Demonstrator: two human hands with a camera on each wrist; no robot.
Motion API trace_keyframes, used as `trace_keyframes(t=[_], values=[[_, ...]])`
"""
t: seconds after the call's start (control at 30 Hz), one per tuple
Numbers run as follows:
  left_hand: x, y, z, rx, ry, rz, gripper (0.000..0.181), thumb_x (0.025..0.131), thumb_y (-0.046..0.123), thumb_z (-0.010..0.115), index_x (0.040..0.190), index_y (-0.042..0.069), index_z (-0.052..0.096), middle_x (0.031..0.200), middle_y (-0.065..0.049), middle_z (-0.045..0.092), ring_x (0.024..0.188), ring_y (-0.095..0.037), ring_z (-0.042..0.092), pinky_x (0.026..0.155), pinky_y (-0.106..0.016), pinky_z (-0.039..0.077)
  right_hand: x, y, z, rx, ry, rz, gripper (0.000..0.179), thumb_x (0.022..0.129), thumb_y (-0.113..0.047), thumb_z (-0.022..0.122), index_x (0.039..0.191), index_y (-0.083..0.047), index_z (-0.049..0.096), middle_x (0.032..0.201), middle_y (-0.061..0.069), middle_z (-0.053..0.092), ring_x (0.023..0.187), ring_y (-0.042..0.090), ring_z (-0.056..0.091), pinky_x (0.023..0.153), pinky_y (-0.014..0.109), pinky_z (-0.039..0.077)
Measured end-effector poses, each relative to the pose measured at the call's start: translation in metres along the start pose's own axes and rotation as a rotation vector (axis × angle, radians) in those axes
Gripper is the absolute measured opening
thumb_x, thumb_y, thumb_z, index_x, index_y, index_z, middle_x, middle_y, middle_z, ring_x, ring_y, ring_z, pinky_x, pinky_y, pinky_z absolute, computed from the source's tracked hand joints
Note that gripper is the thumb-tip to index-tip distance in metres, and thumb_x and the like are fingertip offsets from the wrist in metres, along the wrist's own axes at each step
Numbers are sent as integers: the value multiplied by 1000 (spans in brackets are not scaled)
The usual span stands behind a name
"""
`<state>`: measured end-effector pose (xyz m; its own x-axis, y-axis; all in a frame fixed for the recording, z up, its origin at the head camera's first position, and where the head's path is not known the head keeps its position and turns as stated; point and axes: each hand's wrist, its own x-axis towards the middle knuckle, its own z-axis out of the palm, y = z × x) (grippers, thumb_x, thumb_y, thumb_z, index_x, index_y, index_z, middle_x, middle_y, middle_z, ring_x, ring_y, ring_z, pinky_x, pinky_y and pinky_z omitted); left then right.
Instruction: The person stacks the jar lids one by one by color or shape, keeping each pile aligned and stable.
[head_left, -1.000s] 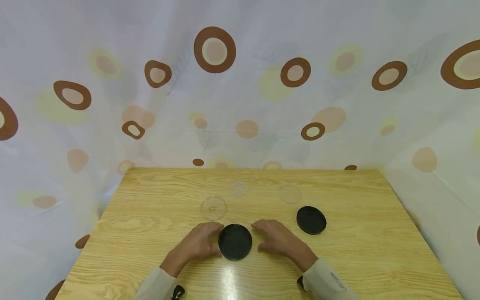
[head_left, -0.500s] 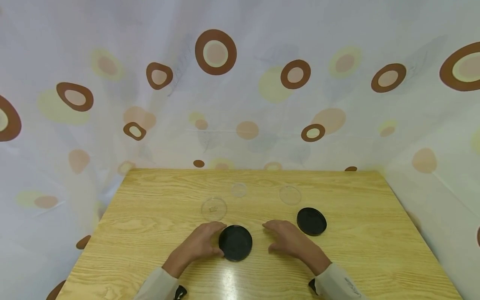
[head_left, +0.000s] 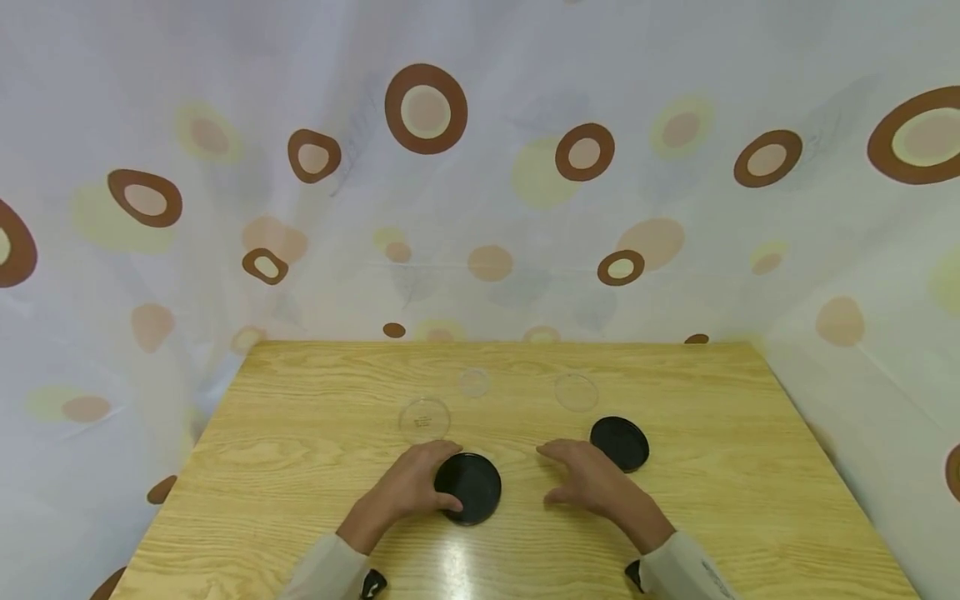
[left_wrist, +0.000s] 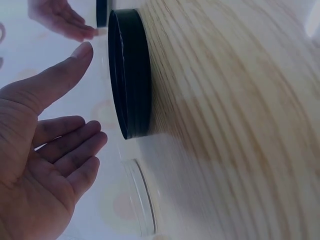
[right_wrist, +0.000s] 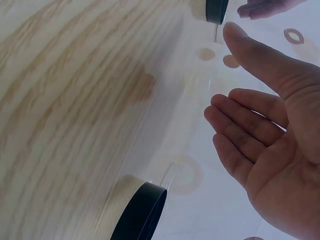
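Two shallow black dishes and three clear round pieces lie on the wood-grained table (head_left: 300,467) before us. We take the nearer black dish (head_left: 472,490) as the centre of our clock. At nine o'clock we see the left hand (head_left: 411,483), open, its thumb spread from its fingers. From the head its thumb and fingertips overlap the dish's edge, yet its own wrist view shows us a gap between hand and dish. At three o'clock the right hand (head_left: 589,483) is open too, palm turned inward, fingers gently bent, well apart from that dish. The farther black dish (head_left: 621,442) lies between two and three o'clock, at about one o'clock from the right hand, which covers part of its edge in the head view.

At eleven we find a clear disc with small print (head_left: 424,421), the print too small for us to read. The smallest clear disc (head_left: 474,382) is at twelve, and the unprinted clear disc (head_left: 577,392) near two. Light sleeves (head_left: 326,571) reach in from seven and five. Beyond twelve, we see a pale sheet (head_left: 495,200) patterned with brown rings.
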<state>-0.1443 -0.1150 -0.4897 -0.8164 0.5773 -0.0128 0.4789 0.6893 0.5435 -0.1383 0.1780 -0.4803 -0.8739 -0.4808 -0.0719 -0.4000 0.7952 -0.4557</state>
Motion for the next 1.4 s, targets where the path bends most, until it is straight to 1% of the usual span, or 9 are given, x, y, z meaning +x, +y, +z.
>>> trace_keyframes(t=[0.17,0.3,0.47,0.53,0.7,0.9,1.13,1.3,1.4], values=[[5,3,3,-24,-3,7,75,71,30,83,133,1,52,134,-14,56,124,-31,53,101,-46,46,-4,3,-3,20,47,34,62,71,-23,83,124,-1,60,125,15,62,116,34,58,96,49,47],[10,5,2,-9,5,8,76,72,32,82,134,1,52,136,-14,54,126,-31,52,102,-46,45,-6,6,-7,15,78,62,61,71,-22,83,124,-1,61,125,15,62,116,33,58,96,48,48],[18,10,-1,17,8,-2,77,73,35,81,135,2,50,138,-13,53,127,-31,50,104,-46,44,-10,12,-15,-32,99,77,61,71,-21,83,124,1,60,124,17,62,115,35,58,95,48,49],[21,12,-1,24,12,0,77,73,35,81,136,3,50,138,-13,53,127,-30,50,104,-46,43,-11,14,-19,-27,110,79,62,71,-21,83,124,2,60,124,18,62,114,35,58,93,48,49],[27,16,0,24,20,13,78,73,37,81,136,3,50,138,-12,53,127,-29,51,104,-45,43,-14,18,-26,22,109,86,64,72,-21,82,127,2,58,127,19,60,116,37,57,93,50,50],[33,20,2,11,42,-1,77,73,38,81,136,5,50,138,-11,53,127,-28,51,103,-44,44,-17,25,-34,14,111,75,64,72,-22,82,126,2,58,125,19,61,115,38,57,93,50,49],[40,27,2,-2,50,-12,76,75,37,79,137,7,49,140,-10,52,129,-28,49,105,-44,43,-20,32,-39,29,113,118,62,75,-21,80,126,3,57,127,22,58,118,42,54,95,54,47],[47,33,2,-37,49,-23,74,77,34,79,138,8,49,141,-10,50,130,-28,48,106,-45,42,-24,37,-44,33,122,120,64,73,-22,81,126,5,57,127,25,58,116,44,54,93,55,47],[52,36,3,-35,63,-18,73,76,34,79,138,8,49,140,-9,52,129,-27,49,106,-44,43,-26,40,-46,39,128,121,65,72,-22,82,126,5,57,126,25,58,116,44,54,93,56,48]])
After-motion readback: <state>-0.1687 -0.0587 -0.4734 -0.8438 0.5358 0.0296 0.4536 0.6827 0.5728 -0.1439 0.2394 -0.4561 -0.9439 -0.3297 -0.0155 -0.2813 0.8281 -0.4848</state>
